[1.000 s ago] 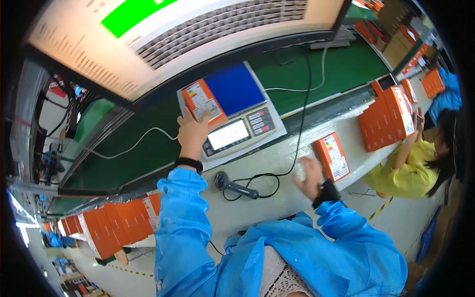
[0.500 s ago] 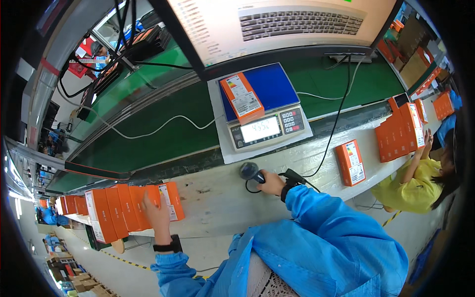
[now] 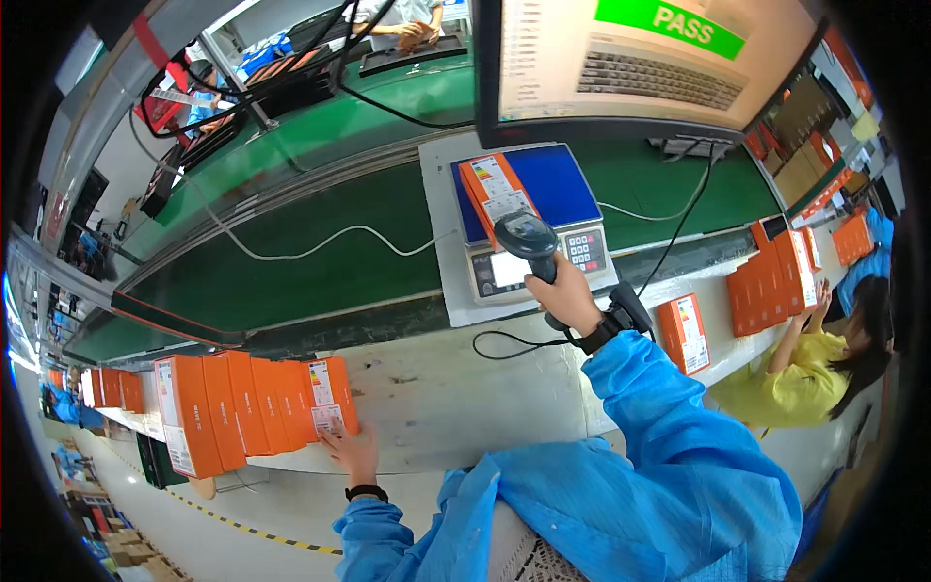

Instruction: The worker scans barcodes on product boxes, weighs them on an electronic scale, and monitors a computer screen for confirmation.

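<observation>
My right hand [image 3: 570, 299] is closed round the handle of a black barcode scanner [image 3: 526, 236]. The scanner's head hangs over the near end of an orange box [image 3: 491, 180] that lies on the blue plate of a weighing scale [image 3: 561, 175]. Part of the scale's display is hidden behind the scanner and hand. At the left, several orange boxes [image 3: 239, 407] stand in a tight row. My left hand [image 3: 353, 452] has its fingers spread, the tips against the white label of the row's rightmost box [image 3: 330, 388].
Above the scale stands a monitor [image 3: 669, 73] with a green banner. A green conveyor [image 3: 320, 262] runs behind the bench [image 3: 465, 398]. To the right, a single orange box [image 3: 685, 335] stands near stacked boxes [image 3: 766, 286] and a co-worker in yellow [image 3: 805, 373]. The scanner's cable [image 3: 504, 354] loops over the bench.
My right hand has raised the scanner from the bench to above the box on the scale. The left hand has come down off the row's tops to its right end. A green banner fills the screen's top.
</observation>
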